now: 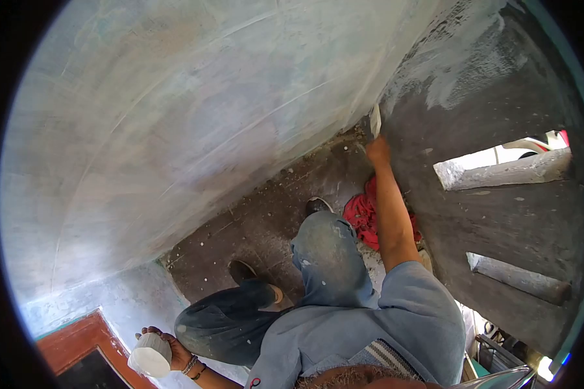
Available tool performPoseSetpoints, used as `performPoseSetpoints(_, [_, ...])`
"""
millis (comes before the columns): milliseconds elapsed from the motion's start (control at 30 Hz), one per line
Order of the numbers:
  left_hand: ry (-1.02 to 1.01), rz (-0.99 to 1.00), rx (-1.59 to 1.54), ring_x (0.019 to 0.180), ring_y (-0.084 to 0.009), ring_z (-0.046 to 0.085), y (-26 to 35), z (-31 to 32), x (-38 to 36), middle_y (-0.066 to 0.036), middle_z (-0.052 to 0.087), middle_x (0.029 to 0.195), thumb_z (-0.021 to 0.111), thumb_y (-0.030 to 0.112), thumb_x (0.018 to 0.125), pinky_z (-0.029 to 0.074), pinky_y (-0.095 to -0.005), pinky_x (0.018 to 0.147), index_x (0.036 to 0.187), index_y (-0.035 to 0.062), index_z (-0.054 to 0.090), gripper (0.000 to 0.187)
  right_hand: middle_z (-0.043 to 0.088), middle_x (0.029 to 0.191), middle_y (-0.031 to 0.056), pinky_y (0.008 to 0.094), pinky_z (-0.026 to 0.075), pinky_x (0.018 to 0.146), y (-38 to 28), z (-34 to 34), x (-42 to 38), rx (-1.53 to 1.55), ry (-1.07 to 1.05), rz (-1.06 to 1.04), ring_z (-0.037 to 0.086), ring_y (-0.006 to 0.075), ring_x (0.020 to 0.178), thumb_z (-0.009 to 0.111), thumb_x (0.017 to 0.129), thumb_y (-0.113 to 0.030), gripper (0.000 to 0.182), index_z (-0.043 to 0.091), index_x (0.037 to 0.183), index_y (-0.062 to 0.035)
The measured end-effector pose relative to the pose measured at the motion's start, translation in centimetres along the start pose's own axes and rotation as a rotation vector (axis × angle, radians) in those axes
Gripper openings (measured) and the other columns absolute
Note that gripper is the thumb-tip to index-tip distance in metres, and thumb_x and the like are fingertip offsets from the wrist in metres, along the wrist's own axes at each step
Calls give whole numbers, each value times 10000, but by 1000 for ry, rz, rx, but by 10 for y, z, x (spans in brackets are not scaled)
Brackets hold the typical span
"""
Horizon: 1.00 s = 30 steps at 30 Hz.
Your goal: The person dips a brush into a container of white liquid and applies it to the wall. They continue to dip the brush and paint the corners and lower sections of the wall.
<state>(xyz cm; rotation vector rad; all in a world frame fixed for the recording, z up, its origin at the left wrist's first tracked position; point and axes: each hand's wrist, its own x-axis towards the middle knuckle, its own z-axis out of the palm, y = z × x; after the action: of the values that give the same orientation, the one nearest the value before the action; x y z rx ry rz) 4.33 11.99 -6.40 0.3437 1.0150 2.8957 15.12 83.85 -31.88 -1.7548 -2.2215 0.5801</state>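
Note:
My right hand (378, 151) is closed around the handle of a tool with a pale blade (375, 121), held low at the corner where the light wall (194, 110) meets the dark grey wall (415, 129). Streaks of whitish paint or filler (464, 71) cover the upper part of the dark wall. At the lower left, my left hand (169, 343) grips a white container (151, 355) from behind. What the container holds is hard to make out.
A red cloth (363, 214) lies on the speckled dark floor (207, 259) beside my knee. The dark wall has two slot openings (512, 159). A reddish-brown frame (87, 340) stands at the lower left, and metal bars (499, 350) show at the lower right.

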Motion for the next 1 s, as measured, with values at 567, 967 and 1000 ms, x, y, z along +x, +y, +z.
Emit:
performPoseSetpoints(567, [69, 90, -9, 1267, -334, 371, 27, -8, -30, -222, 359, 1333, 566, 317, 892, 496, -482, 894, 1388, 2, 289, 649, 595, 967, 319, 528, 469, 688, 11, 3, 13, 70, 150, -114, 584, 498, 830, 488, 880, -157, 174, 454, 927, 7])
performPoseSetpoints(967, [79, 190, 92, 1257, -365, 393, 47, -16, -70, -231, 422, 1316, 546, 335, 891, 485, -483, 910, 1380, 0, 318, 634, 475, 687, 17, 249, 283, 399, -64, -84, -15, 1797, -228, 354, 367, 87, 466, 418, 959, -194, 154, 477, 891, -69])
performPoseSetpoints(1000, [74, 194, 78, 1257, -365, 394, 46, -16, -69, -230, 423, 1316, 546, 338, 890, 485, -483, 909, 1379, 1, 321, 635, 477, 694, 12, 249, 281, 399, -82, -115, -25, 1868, -165, 286, 363, 83, 464, 418, 961, -192, 145, 475, 913, -68])
